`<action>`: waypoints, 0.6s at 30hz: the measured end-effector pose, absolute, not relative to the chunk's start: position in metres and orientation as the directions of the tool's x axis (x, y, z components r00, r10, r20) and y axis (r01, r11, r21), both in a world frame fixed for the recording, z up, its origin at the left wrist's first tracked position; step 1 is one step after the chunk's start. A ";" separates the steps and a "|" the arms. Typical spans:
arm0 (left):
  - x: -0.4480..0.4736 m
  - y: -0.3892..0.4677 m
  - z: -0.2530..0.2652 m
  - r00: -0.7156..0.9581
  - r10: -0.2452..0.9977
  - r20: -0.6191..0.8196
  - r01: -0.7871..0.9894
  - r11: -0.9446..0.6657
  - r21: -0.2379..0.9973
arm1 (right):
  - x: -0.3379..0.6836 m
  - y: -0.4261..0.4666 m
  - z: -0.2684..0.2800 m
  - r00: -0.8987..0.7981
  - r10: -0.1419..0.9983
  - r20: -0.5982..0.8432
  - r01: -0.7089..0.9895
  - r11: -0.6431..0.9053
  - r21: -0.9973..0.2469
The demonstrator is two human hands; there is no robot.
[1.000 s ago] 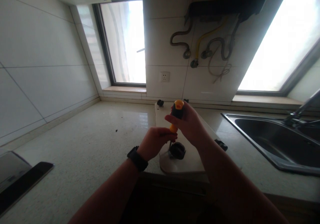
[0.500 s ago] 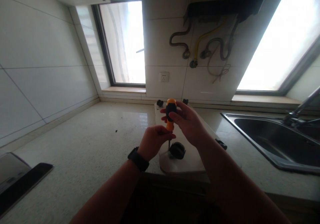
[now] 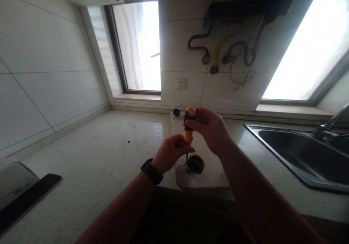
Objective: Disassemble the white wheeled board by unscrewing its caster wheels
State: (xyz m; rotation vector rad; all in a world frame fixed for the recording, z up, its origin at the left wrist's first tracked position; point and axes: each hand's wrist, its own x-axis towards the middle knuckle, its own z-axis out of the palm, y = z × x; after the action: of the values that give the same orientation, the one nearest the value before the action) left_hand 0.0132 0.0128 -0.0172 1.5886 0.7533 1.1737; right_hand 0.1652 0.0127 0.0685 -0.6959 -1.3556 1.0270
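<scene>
My right hand is closed around the orange-and-black handle of a screwdriver, which stands nearly upright. Lower down, my left hand, with a black watch on its wrist, pinches the screwdriver where the handle meets the metal shaft. The tip points down at the base of a black caster wheel; whether it sits in a screw I cannot tell. The caster stands on the near end of a pale board with rounded corners, lying on the counter. A second black caster is at the board's far left corner.
To the right, a steel sink with a faucet is set into the counter. A dark-edged device lies at the left. Hoses hang on the wall above a socket.
My right hand has turned around the screwdriver handle, its fingers now further behind it. My left hand keeps its pinch. The view has shifted slightly, and my right hand and arm now cover the right-hand casters.
</scene>
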 end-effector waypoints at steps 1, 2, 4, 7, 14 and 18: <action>0.010 0.014 -0.016 0.385 0.863 0.327 -0.067 -0.328 0.942 | 0.167 0.012 0.068 -0.130 0.886 0.444 -0.205 0.414 -0.887; 0.008 0.015 -0.015 0.434 0.841 0.324 -0.064 -0.330 0.942 | 0.169 0.012 0.067 -0.185 0.879 0.439 -0.231 0.395 -0.889; 0.002 0.015 -0.013 0.535 0.790 0.300 -0.070 -0.313 0.947 | 0.173 0.010 0.066 -0.291 0.859 0.421 -0.283 0.343 -0.896; -0.004 0.015 -0.012 0.624 0.736 0.263 -0.089 -0.267 0.959 | 0.175 0.008 0.066 -0.392 0.821 0.414 -0.330 0.295 -0.897; -0.003 0.016 -0.014 0.555 0.784 0.277 -0.010 -0.327 0.945 | 0.165 0.003 0.073 -0.318 0.820 0.476 -0.088 0.475 -0.876; -0.001 0.015 -0.013 0.484 0.841 0.242 0.037 -0.295 0.955 | 0.165 0.002 0.077 -0.285 0.800 0.528 0.000 0.551 -0.834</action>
State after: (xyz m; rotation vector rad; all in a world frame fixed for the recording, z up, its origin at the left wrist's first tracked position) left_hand -0.0006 0.0146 -0.0133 1.6871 0.7584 0.9643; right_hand 0.1654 0.0018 0.0774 -0.6768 -1.6874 0.9081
